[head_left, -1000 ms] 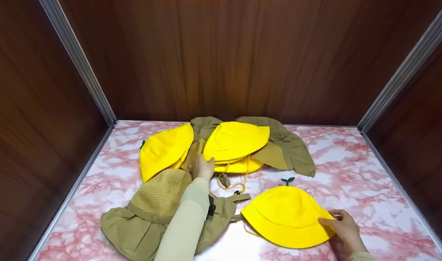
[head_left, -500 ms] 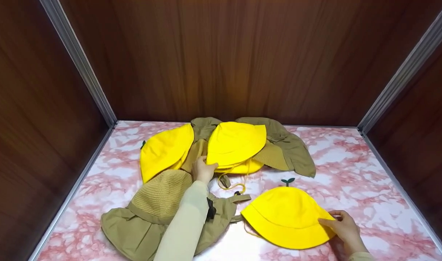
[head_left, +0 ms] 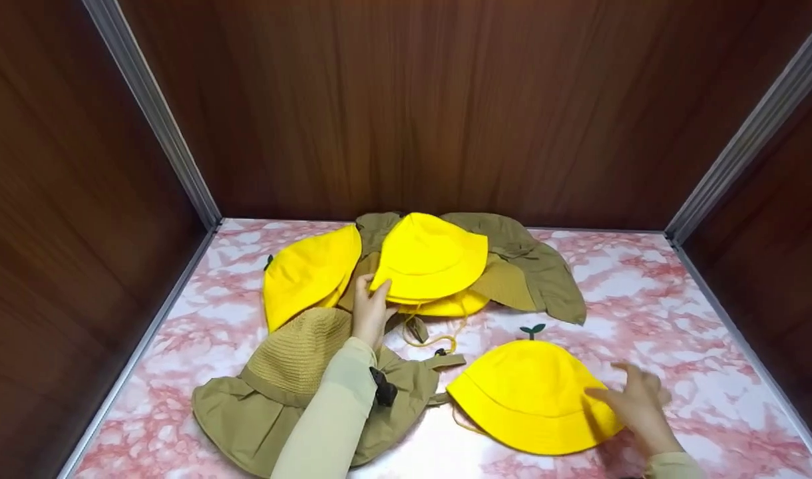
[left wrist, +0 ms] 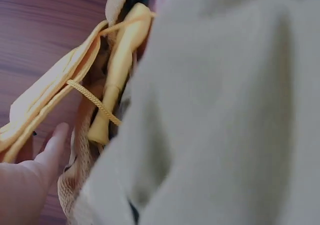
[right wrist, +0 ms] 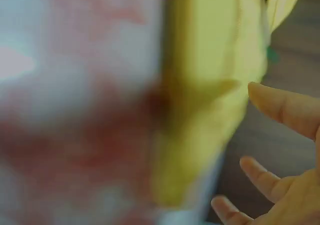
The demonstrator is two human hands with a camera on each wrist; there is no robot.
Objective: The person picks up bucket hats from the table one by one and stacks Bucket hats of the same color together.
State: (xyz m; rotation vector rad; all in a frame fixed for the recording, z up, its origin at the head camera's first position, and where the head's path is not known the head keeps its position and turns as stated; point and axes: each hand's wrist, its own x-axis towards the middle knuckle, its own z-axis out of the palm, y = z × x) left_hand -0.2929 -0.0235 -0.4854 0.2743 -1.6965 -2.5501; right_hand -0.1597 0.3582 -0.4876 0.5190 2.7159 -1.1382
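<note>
My left hand [head_left: 371, 310] pinches the left brim edge of a yellow bucket hat [head_left: 432, 256], which is raised at the back over another yellow hat [head_left: 456, 305]. In the left wrist view, a cord [left wrist: 92, 99] hangs by the folded yellow brim [left wrist: 52, 92], and the thumb stands near it. At the front right lies a yellow hat [head_left: 536, 399] with a green sprout [head_left: 532, 330] on its crown. Just over its right brim is my right hand [head_left: 639, 402], fingers spread and holding nothing. The right wrist view shows these fingers [right wrist: 282, 107] apart from the blurred yellow cloth.
A straw-crowned hat with a wide olive brim [head_left: 246, 419] lies under my left forearm. Another yellow hat [head_left: 313, 273] leans at the left. Olive hats [head_left: 546, 273] lie behind. Dark wood walls [head_left: 419, 106] enclose the marbled pink tabletop [head_left: 699, 399].
My right hand has let go of the front yellow hat's brim and lifted slightly off it. My left hand has raised the back yellow hat a little.
</note>
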